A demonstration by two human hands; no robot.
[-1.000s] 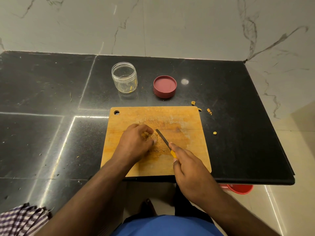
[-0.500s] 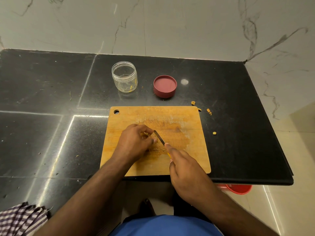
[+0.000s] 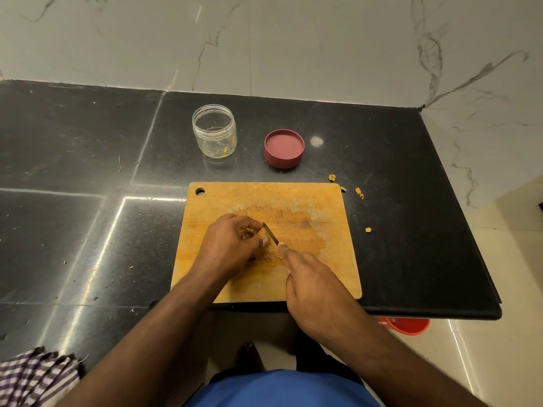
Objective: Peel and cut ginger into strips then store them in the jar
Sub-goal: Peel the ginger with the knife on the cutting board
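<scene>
Black polished stone countertop (image 3: 88, 171) fills most of my view, backed by a white marble-veined wall (image 3: 293, 39). At the centre of the frame sits a rectangular wooden cutting board (image 3: 338, 274), and on it I see the small tan piece of ginger (image 3: 255, 232), mostly hidden under my left hand (image 3: 232, 245), whose curled fingers pinch it down against the wood. My right hand (image 3: 314, 286) grips a small knife (image 3: 271, 234), forefinger stretched along its spine, with the thin grey blade resting against the ginger just beside the left fingertips. Yellowish shreds and a damp stain spread over the board around both hands. Above the board, upper centre, stands an open clear plastic jar (image 3: 214, 131) with a few yellow slivers at its bottom; to its right lies a dark red round lid (image 3: 284, 148), upside down. Small ginger scraps (image 3: 359, 193) dot the counter off the board's upper right corner. A checked cloth (image 3: 32, 374) shows at lower left, and a red bucket (image 3: 408, 326) below the counter edge.
</scene>
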